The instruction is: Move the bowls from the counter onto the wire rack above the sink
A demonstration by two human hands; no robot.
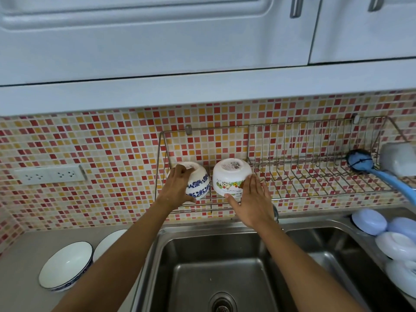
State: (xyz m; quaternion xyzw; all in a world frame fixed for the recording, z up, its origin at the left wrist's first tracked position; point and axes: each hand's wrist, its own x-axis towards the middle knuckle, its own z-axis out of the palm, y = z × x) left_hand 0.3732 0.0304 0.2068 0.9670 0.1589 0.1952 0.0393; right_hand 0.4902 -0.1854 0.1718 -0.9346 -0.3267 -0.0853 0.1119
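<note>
Two bowls sit upside down at the left end of the wire rack (pixel 292 190) on the tiled wall. My left hand (pixel 177 185) grips the blue-patterned white bowl (pixel 199 184) from its left side. My right hand (pixel 249 199) rests with fingers spread against the lower right side of the white cartoon-print bowl (pixel 229 176). On the counter at lower left stand two more bowls upright: a blue-rimmed white bowl (pixel 66 265) and a second white bowl (pixel 108 242) partly hidden behind my left forearm.
A double steel sink (pixel 202 266) lies under the rack. A blue-handled brush (pixel 360 163) and a grey container (pixel 398 158) occupy the rack's right end. Several pale blue and white lids (pixel 391 235) lean at the right sink. Wall sockets (pixel 49 175) are at left.
</note>
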